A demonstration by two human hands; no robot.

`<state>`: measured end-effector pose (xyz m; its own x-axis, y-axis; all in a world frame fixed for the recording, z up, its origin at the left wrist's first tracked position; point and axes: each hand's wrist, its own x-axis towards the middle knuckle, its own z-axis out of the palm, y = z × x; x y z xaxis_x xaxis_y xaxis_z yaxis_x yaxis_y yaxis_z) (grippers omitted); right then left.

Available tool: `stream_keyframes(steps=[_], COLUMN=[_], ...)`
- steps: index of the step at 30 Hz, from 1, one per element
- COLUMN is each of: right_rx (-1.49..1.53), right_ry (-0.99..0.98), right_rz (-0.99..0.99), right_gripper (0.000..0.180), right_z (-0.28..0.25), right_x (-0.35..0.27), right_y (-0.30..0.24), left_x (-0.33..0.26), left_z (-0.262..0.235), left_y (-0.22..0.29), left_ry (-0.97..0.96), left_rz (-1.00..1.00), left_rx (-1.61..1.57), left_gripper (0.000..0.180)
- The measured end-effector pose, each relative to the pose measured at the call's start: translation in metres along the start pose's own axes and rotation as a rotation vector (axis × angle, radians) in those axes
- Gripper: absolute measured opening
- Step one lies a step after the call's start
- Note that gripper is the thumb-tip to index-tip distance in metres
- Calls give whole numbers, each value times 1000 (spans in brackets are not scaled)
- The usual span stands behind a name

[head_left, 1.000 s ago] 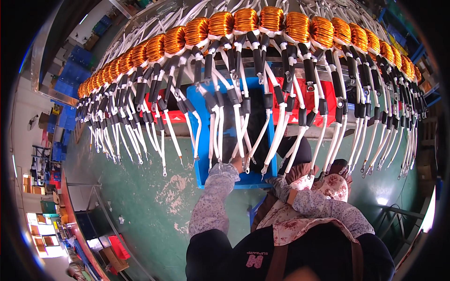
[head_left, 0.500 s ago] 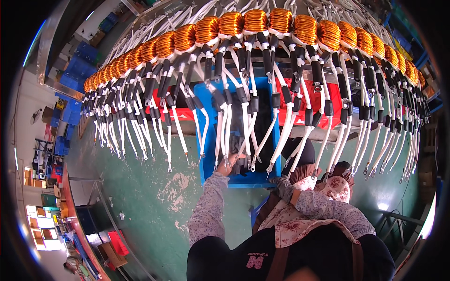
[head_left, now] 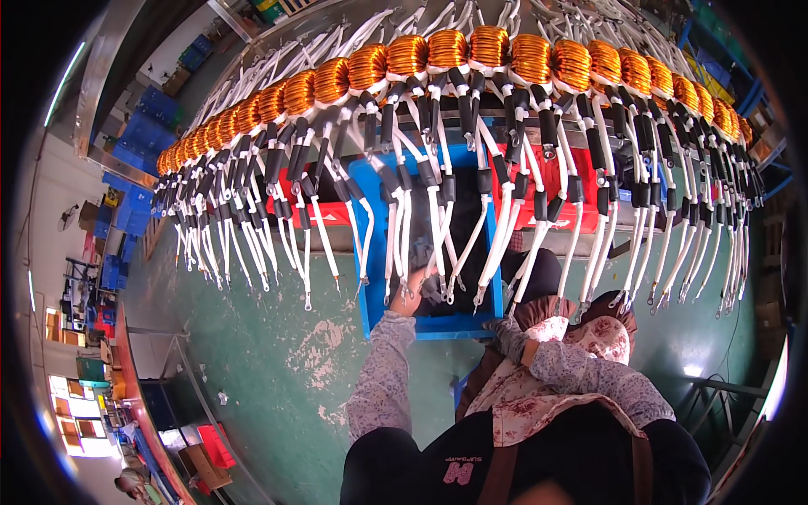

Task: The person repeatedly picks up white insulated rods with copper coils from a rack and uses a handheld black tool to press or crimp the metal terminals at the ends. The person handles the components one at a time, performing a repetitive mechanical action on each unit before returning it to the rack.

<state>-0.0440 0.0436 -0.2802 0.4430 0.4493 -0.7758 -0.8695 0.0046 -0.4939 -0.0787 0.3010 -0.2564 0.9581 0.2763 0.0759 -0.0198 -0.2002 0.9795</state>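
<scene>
While a long row of ring-like coils wound in shiny copper wire spans the view, white leads tipped with metal lugs and partly wrapped in black sleeves hang from it. Behind them, low before the person, is a rectangular blue plastic bin with dark pieces inside. The left hand, in a floral cuff, reaches over its near edge; leads partly cover its fingers, so their grip cannot be told. The right hand, greyish, is beside the near right corner, its fingers too unclear to judge.
</scene>
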Motion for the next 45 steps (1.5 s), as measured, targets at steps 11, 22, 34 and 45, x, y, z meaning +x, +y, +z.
stream_keyframes(steps=[11, 22, 34, 45], right_rx=[54, 67, 406, -193], right_ry=[21, 76, -399, -623], right_rz=[-44, 90, -137, -393], right_gripper=[20, 25, 21, 58], right_z=[5, 7, 68, -18], right_x=[1, 0, 22, -48], right_y=[2, -13, -83, -112], left_x=[-10, -2, -35, -78], left_z=[1, 9, -1, 145], left_y=[30, 57, 115, 108], left_ry=[87, 123, 142, -53], left_rz=[-249, -305, -237, -687], left_rx=[-425, -717, -1066, -1009], left_gripper=[25, 18, 19, 19])
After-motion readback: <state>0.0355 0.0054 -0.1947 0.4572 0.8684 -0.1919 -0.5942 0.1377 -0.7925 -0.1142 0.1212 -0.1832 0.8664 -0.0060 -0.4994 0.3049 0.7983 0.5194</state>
